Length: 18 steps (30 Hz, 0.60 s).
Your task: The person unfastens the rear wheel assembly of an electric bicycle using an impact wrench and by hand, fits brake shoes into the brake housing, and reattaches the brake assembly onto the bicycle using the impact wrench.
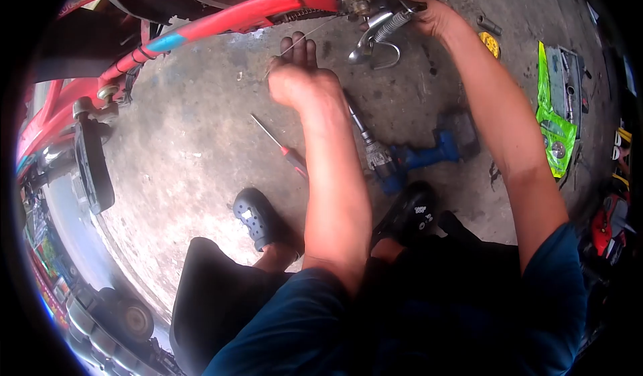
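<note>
My left hand is closed on a thin wire that runs up and right toward a large nut on the red frame. Its fingers are curled and grimy. At the top, my right hand reaches to the metal lever and the spring below the frame; its fingertips are partly hidden behind these parts, so what it grips cannot be made out. A bent metal hook hangs beside the spring.
On the concrete floor lie a screwdriver, a blue power tool with a long socket, a loose socket, a yellow round object, and a green package beside a tool tray. A pedal sticks out at left.
</note>
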Each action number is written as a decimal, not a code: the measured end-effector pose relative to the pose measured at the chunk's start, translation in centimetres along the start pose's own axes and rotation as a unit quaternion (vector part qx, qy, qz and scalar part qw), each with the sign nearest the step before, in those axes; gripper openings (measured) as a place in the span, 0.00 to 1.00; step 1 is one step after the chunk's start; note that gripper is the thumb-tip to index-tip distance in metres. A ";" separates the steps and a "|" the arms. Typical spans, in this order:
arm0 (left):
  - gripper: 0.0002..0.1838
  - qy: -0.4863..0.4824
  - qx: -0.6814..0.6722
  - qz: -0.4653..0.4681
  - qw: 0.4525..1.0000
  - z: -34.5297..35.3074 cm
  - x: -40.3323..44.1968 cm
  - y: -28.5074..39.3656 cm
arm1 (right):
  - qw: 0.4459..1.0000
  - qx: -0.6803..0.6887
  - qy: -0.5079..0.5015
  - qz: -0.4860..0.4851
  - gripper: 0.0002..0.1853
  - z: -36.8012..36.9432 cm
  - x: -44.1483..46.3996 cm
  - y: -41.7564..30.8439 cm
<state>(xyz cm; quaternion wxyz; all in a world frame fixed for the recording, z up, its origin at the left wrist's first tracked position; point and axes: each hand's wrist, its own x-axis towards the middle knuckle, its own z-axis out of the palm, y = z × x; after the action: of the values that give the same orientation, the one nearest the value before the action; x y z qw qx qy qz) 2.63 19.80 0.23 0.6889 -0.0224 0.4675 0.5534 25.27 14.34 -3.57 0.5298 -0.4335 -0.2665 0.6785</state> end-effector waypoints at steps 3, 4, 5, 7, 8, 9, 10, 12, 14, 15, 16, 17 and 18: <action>0.18 -0.030 0.073 0.118 0.990 -0.4 -0.3 -0.7 | 1.000 -0.025 0.000 -0.018 0.30 3.2 -0.3 -0.9; 0.16 -0.041 0.093 0.157 0.982 -0.5 -0.5 -0.8 | 0.998 -0.051 0.016 -0.030 0.30 3.7 -0.4 -1.0; 0.14 -0.069 0.100 0.172 0.978 -0.3 -0.5 -0.9 | 0.998 -0.048 0.023 -0.026 0.30 3.9 -0.4 -1.2; 0.11 -0.128 0.115 0.200 0.965 0.6 -0.3 -0.8 | 0.998 -0.040 0.036 -0.019 0.30 4.1 -0.6 -1.2; 0.12 -0.136 0.076 0.164 0.974 1.0 -0.5 -0.8 | 0.998 -0.042 0.031 -0.020 0.30 3.9 -0.6 -1.0; 0.12 -0.145 0.036 0.128 0.980 1.5 -0.7 -0.8 | 0.998 -0.046 0.026 -0.022 0.29 3.7 -0.4 -1.0; 0.12 -0.153 -0.004 0.091 0.984 1.8 -0.8 -0.8 | 0.998 -0.050 0.021 -0.022 0.29 3.5 -0.4 -1.0; 0.10 -0.126 0.096 0.138 0.978 1.3 0.1 -1.2 | 0.999 -0.029 0.021 -0.015 0.27 3.3 -0.5 -0.7; 0.10 -0.147 0.233 0.217 0.937 -0.2 1.2 -1.9 | 0.999 -0.021 0.026 -0.010 0.25 3.3 -0.6 -0.7; 0.09 -0.164 0.288 0.231 0.915 -0.7 1.5 -1.9 | 0.999 -0.023 0.032 -0.008 0.24 3.3 -0.6 -0.7; 0.10 -0.210 0.330 0.247 0.887 -1.1 2.0 -1.6 | 0.999 -0.026 0.038 -0.006 0.22 3.1 -0.5 -0.7; 0.10 -0.254 0.370 0.261 0.854 -1.4 2.6 -1.1 | 0.996 -0.065 0.046 -0.027 0.21 2.9 -0.1 -0.7; 0.11 -0.297 0.409 0.274 0.818 -1.8 2.9 -0.5 | 0.992 -0.102 0.055 -0.048 0.20 2.8 0.5 -0.4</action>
<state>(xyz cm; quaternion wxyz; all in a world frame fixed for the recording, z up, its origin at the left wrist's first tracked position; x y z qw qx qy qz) 1.80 20.76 -2.98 0.5602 0.5562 0.4104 0.4565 22.94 15.17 -2.04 0.5285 -0.5090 -0.3248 0.5967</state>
